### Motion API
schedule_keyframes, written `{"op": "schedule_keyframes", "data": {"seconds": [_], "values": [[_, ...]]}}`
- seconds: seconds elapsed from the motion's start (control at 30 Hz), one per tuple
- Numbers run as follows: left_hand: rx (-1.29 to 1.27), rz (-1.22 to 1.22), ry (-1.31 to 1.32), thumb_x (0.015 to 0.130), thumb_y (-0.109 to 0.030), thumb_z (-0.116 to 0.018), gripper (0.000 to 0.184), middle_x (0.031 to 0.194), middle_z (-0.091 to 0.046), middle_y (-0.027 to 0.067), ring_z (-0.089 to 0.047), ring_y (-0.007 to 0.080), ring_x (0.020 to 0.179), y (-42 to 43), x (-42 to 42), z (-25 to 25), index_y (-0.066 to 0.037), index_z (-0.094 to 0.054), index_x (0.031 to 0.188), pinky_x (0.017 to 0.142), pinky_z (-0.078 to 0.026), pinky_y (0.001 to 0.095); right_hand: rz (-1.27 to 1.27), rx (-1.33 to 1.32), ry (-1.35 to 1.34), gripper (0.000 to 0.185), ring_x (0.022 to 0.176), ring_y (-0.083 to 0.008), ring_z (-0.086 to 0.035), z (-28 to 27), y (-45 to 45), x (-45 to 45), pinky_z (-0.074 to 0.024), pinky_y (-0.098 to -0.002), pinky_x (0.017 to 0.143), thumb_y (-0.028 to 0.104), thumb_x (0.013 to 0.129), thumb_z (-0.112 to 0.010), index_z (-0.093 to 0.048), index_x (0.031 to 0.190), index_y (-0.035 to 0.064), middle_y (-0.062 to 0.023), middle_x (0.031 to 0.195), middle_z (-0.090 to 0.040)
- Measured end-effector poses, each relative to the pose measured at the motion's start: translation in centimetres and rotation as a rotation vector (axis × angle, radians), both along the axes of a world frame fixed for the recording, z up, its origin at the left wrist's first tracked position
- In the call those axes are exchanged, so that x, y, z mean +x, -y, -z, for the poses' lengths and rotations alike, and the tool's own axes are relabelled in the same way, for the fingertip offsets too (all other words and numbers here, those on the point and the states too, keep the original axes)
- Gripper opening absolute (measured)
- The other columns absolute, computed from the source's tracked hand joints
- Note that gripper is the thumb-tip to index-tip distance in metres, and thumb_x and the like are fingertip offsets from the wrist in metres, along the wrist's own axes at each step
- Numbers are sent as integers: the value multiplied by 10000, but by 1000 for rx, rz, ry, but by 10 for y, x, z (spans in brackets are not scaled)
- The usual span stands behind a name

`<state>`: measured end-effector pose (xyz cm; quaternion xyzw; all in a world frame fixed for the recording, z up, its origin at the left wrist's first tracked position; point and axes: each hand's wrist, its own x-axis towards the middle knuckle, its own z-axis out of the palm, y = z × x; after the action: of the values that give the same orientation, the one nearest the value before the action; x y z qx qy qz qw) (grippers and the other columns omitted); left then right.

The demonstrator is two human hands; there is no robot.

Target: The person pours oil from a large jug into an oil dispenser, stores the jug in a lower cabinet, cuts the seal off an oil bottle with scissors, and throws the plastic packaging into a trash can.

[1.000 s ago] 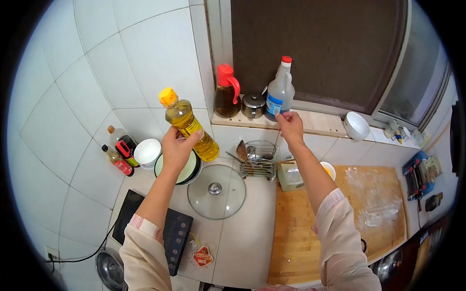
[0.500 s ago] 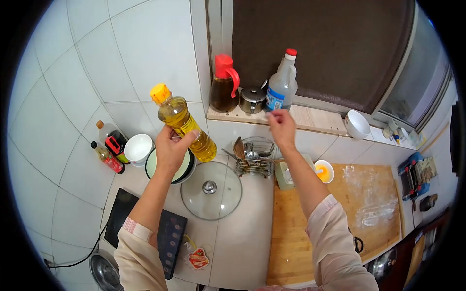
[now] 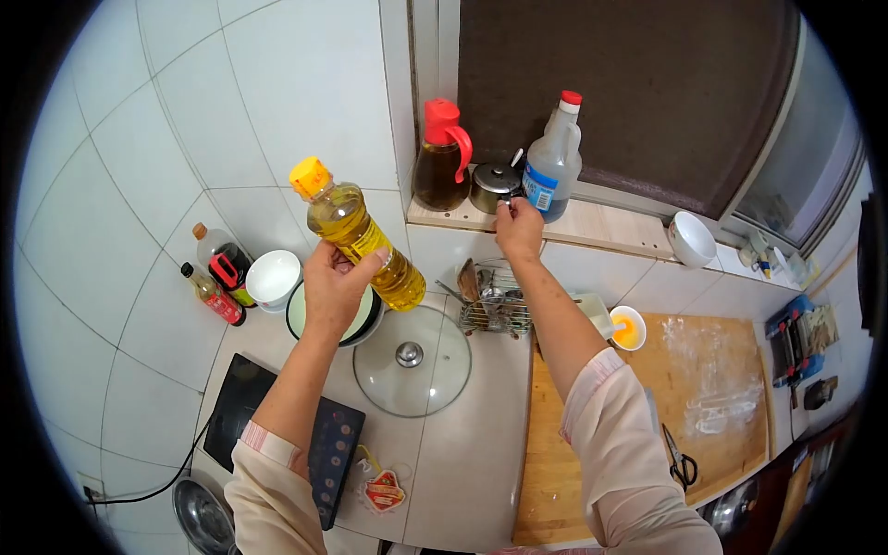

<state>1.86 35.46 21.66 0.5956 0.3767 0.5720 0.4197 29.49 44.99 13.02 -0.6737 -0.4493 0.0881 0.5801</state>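
Note:
My left hand [image 3: 340, 285] is wrapped round a bottle of cooking oil [image 3: 344, 215], clear with a yellow cap and label, tilted with its cap toward the upper left. It hangs above the counter beside a green-lined pot [image 3: 368, 319]. My right hand [image 3: 520, 229] reaches to the window sill, its fingers closed at the front handle of a small lidded metal pot [image 3: 488, 196]. To the left of that pot stands a dark jug with a red lid [image 3: 442, 166]. A clear bottle with a blue label and red cap [image 3: 553, 166] is close on the right.
A glass lid [image 3: 435, 384] lies on the counter near a black induction cooker [image 3: 340, 444]. Behind are a utensil rack [image 3: 495, 319] and a white bowl with yellow egg [image 3: 629, 314]. Scissors [image 3: 683, 462] rest on the floured wooden board [image 3: 573, 444]. Seasoning bottles [image 3: 215, 294] stand left.
My right hand has moved from near the blue-labelled bottle to the small metal pot and closed at its handle. My left hand still holds the oil bottle. The view has shifted slightly.

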Motion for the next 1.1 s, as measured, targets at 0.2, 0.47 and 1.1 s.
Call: {"op": "schedule_keyframes", "data": {"seconds": [0.2,0.47,1.1], "values": [[9,-44,-43,791,-78,-725,315,919,-655,50,-590,73,776,-4,-4,6,31,-584,1051,700,-468,213,-165,66,-98,269,533,-170,-551,-13,37,2,-441,-330,547,227,868,-640,-587,730,1,-97,585,-591],[-26,-112,-74,799,-73,-714,305,928,-648,51,-584,76,786,-2,0,7,30,-586,1057,718,-470,222,-459,41,-288,196,536,-57,-504,-19,149,28,-396,-222,492,188,920,-608,-614,819,21,-9,638,-592],[17,-74,-55,800,-103,-729,327,947,-655,68,-614,103,834,-6,17,-4,24,-584,1064,762,-487,245,-97,24,-298,172,535,-84,-531,-34,136,142,-394,-227,426,189,913,-611,-551,907,29,-48,648,-596]]}}
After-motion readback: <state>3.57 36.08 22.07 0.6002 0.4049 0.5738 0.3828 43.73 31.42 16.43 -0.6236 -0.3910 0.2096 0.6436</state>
